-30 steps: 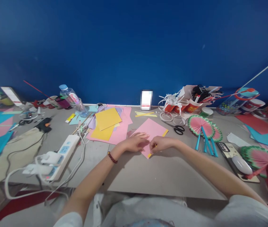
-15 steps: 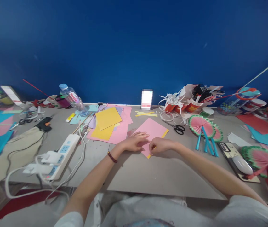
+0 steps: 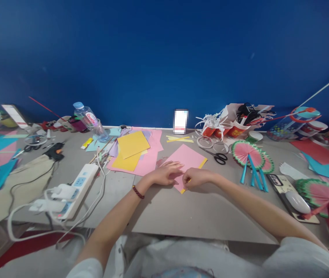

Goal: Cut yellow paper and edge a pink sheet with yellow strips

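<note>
A pink paper sheet (image 3: 186, 159) lies on the grey table (image 3: 181, 212) on top of a yellow sheet whose edge (image 3: 202, 163) shows on the right. My left hand (image 3: 166, 173) rests flat on the pink sheet's near part, fingers stretched out. My right hand (image 3: 196, 177) is closed in a pinch on the near corner of the pink and yellow sheets. The two hands almost touch.
A stack of yellow and pink papers (image 3: 133, 152) lies left of the hands, black scissors (image 3: 218, 157) and pink paper fans (image 3: 249, 155) to the right. A power strip (image 3: 75, 187) with cables, a glue gun (image 3: 53, 152), a water bottle (image 3: 90, 121) and red cups (image 3: 228, 129) crowd the table. A phone (image 3: 288, 195) lies right.
</note>
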Demonstrator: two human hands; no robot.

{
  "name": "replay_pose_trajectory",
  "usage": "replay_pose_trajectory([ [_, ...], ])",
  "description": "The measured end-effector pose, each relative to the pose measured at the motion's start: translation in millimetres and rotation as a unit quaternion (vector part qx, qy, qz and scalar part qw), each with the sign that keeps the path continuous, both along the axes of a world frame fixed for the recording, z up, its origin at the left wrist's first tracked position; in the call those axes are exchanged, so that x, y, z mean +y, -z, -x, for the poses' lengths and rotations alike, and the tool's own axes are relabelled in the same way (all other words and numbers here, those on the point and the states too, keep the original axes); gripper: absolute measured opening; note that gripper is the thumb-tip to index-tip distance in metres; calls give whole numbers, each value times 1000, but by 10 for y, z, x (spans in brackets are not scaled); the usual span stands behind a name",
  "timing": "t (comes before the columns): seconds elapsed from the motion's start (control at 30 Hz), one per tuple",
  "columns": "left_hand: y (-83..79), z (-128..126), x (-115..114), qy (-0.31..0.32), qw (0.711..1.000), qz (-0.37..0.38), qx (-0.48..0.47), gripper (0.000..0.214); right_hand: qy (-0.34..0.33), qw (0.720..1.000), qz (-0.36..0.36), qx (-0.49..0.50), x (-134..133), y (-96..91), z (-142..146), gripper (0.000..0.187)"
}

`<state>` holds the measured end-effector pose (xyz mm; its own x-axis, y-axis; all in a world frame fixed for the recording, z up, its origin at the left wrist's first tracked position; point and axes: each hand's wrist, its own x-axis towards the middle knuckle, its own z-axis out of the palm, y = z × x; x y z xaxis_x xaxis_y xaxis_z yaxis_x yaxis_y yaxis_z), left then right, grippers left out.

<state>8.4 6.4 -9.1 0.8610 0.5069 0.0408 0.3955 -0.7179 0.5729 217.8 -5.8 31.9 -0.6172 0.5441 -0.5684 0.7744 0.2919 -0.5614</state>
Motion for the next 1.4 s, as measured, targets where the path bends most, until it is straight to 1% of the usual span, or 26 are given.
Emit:
replay_pose_trajectory([
  [0.2, -2, 2, -5, -1, 1000, -2, -1, 53, -2, 1000, -10, -7, -11, -5, 11, 16],
  [0.47, -11, -6, -7, 0, 1000, -6, -2, 54, 5, 1000, -6, 6, -1, 66, -5, 18],
  [0.6, -17, -3, -11, -3, 1000, -2, -5, 54, 2, 1000, 2, 6, 0, 35, -4, 18],
  [0.73, -44, -6, -19, -5, 1000, 3, 0, 54, -17, 999, 32, 15, 10, -15, -21, 19],
  [0.83, -54, -9, -23, -6, 1000, 3, 3, 54, -20, 999, 39, 17, 8, -36, -35, 19],
  [1.2, -39, -2, -22, -7, 1000, 2, 4, 55, 2, 1000, 1, -1, -34, -1, 9, 19],
  [1.4, -58, -3, -43, -12, 1000, 1, 1, 61, 2, 1000, -8, -14, -37, -22, 13, 18],
])
